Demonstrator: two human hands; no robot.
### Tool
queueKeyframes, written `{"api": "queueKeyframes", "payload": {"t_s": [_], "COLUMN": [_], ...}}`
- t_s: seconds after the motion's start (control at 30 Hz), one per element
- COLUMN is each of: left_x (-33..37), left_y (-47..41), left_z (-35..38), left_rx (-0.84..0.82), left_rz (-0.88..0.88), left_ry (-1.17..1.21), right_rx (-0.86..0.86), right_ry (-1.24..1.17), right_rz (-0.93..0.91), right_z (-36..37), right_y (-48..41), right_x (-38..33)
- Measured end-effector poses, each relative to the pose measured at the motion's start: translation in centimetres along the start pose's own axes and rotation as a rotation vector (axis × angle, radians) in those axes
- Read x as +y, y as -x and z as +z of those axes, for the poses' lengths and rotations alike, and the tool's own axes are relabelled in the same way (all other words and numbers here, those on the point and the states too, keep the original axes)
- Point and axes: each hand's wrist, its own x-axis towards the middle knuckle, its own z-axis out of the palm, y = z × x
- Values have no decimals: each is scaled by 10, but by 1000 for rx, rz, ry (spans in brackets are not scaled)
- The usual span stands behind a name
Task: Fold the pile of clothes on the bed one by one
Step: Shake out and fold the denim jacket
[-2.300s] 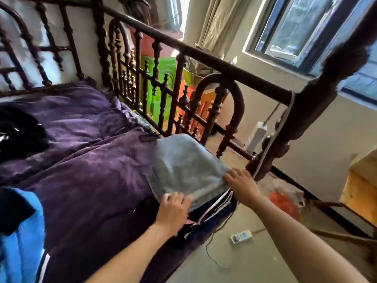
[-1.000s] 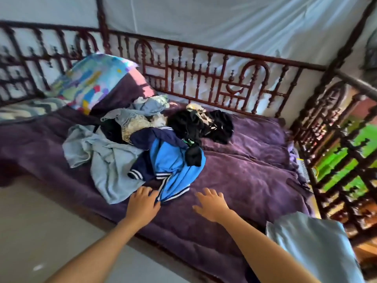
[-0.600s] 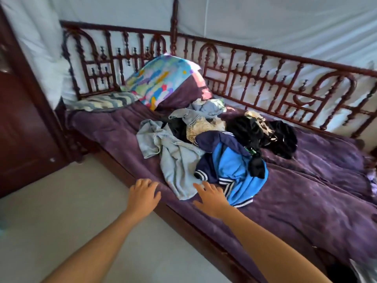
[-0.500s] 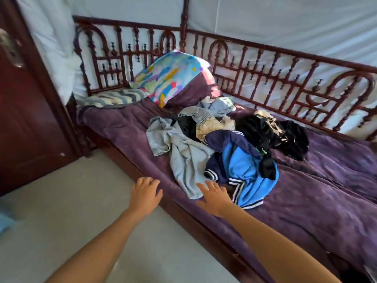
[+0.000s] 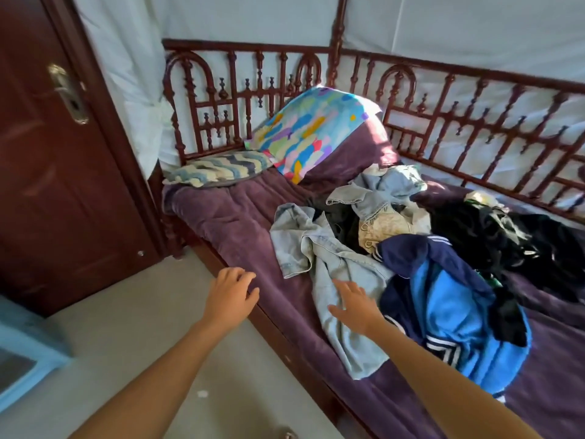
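the pale denim garment (image 5: 329,261) lies at the near-left edge of the pile of clothes (image 5: 421,248) on the bed (image 5: 228,223). its long axis runs from up near the pillows down toward the bed's front edge. the right hand (image 5: 354,304) is over its middle with fingers straight and spread, grip released; whether it touches the cloth or is just above it i cannot tell. the left hand (image 5: 232,293) is just beside the garment's left side, over the bed's rim, fingers loosely bent and grasping nothing. the right hand is the nearer, so the pick-up likely starts there. counted: two hands, two pillows, two pale denim pieces (the second (image 5: 386,188) farther back), one cream garment (image 5: 392,228), one navy-and-blue jacket (image 5: 449,312), and a black heap (image 5: 493,239) whose number of pieces cannot be told.
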Motion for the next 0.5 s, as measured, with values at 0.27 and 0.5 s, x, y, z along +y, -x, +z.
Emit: {"api": "queueKeyframes", "payload": {"t_s": [0.27,0.5], "left_x": [-76,-141], "left_y": [-102,-173], "left_z": [-21,11], "left_rx": [1,-102], "left_rz": [-166,-158], "left_ry": [-65,-54], "right_rx": [-46,-146], "right_ry": [-57,-70], "right_rz": [5,89], "right_z": [-19,9], "right_y": [-141,-224], "right_x": [-25,-64]}}
